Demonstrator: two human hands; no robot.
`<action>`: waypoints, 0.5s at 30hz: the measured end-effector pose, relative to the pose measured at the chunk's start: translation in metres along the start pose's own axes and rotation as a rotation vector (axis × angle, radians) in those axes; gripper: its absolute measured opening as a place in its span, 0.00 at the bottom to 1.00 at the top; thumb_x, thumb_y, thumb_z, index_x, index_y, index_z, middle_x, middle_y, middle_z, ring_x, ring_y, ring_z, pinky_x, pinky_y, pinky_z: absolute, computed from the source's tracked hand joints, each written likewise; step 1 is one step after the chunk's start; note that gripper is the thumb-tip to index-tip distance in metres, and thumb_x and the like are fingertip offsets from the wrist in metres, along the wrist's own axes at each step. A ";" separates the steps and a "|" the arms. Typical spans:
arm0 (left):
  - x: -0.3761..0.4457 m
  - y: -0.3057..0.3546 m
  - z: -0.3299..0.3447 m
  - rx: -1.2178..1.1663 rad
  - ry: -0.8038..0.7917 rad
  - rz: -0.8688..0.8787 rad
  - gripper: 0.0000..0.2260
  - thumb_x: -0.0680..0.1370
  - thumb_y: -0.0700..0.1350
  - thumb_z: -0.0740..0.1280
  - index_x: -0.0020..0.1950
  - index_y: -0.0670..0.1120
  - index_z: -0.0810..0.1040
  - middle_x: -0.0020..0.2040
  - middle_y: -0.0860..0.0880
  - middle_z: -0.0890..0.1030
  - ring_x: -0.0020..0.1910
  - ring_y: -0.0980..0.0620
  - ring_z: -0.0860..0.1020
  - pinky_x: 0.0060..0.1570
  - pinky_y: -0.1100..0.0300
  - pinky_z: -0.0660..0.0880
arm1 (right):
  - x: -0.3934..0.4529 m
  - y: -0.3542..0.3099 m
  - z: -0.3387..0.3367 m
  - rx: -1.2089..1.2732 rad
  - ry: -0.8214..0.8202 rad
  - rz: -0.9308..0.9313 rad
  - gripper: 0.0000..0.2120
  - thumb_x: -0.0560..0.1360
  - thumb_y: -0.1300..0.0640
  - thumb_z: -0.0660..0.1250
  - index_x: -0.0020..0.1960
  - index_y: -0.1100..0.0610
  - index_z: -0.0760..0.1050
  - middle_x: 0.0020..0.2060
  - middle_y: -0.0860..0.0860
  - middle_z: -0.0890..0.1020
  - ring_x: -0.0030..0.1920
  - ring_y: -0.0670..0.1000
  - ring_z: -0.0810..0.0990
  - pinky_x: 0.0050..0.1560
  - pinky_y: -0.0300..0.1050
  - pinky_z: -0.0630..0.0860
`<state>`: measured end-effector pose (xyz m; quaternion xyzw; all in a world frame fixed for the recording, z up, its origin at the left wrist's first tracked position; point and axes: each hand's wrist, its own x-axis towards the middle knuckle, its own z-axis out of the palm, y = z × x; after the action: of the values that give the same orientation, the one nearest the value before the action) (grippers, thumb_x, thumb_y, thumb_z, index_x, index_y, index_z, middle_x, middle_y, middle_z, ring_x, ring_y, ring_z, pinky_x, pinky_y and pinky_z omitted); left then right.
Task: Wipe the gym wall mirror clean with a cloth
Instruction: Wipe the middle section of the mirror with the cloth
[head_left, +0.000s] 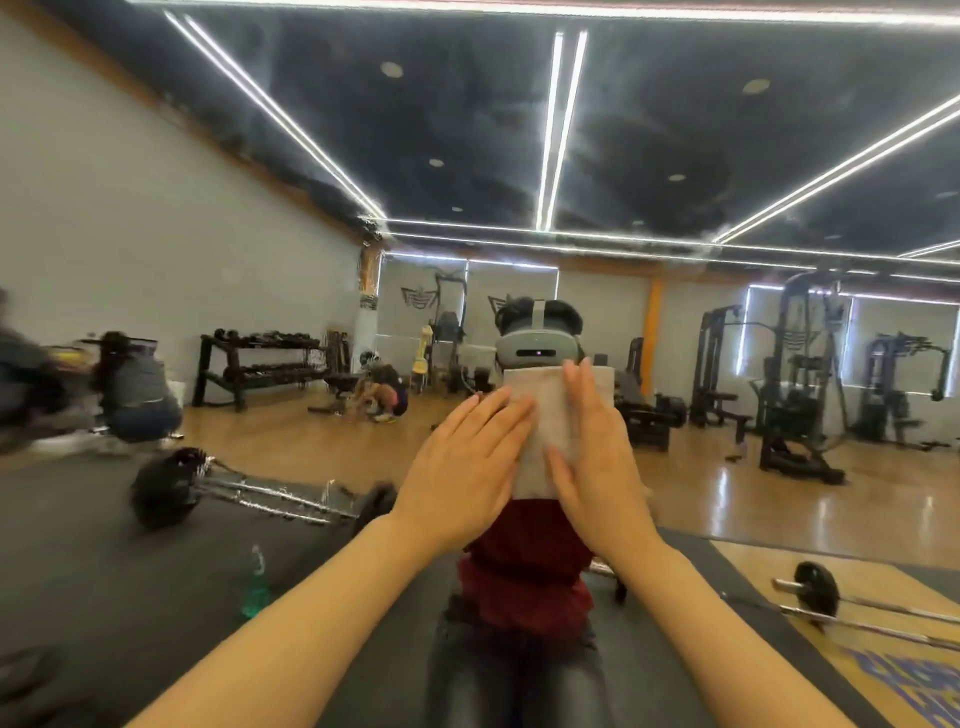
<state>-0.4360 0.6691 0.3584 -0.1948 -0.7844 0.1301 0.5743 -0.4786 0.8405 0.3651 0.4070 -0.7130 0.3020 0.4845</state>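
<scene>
The wall mirror (675, 156) fills the view and reflects the gym and me. A white cloth (545, 415) lies flat against the glass at centre. My left hand (462, 478) presses its left part with straight fingers. My right hand (597, 457) presses its right part, fingers also straight, thumb across the cloth's lower half. Both palms face the mirror. The cloth's middle strip shows between the hands; its sides are hidden under them.
In the reflection a loaded barbell (234, 488) lies on the dark mat at left and another barbell (841, 597) at lower right. A green bottle (256, 587) stands on the mat. Weight machines (800, 384), a dumbbell rack (260, 369) and crouching people (135, 395) show behind.
</scene>
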 end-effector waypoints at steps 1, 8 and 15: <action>-0.001 -0.002 0.002 0.033 -0.031 -0.002 0.22 0.79 0.47 0.58 0.72 0.42 0.72 0.72 0.44 0.72 0.73 0.44 0.68 0.73 0.49 0.59 | -0.001 0.002 -0.005 0.046 -0.004 0.003 0.38 0.78 0.65 0.65 0.80 0.52 0.48 0.78 0.51 0.58 0.76 0.47 0.60 0.76 0.40 0.57; 0.014 0.016 0.011 0.172 -0.080 -0.122 0.25 0.76 0.57 0.64 0.65 0.41 0.75 0.63 0.42 0.76 0.65 0.40 0.72 0.72 0.44 0.60 | -0.012 0.026 -0.027 -0.210 0.184 0.029 0.38 0.70 0.62 0.76 0.75 0.61 0.61 0.64 0.58 0.74 0.64 0.55 0.72 0.65 0.49 0.70; 0.019 0.009 0.016 0.310 -0.058 -0.079 0.35 0.73 0.62 0.67 0.77 0.51 0.63 0.63 0.41 0.68 0.63 0.40 0.68 0.71 0.40 0.56 | -0.022 0.030 -0.028 -0.390 0.144 -0.015 0.32 0.75 0.56 0.71 0.74 0.62 0.63 0.67 0.58 0.72 0.68 0.57 0.70 0.67 0.51 0.66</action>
<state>-0.4547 0.6858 0.3656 -0.0689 -0.7782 0.2323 0.5794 -0.4878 0.8848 0.3531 0.2880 -0.7185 0.1830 0.6061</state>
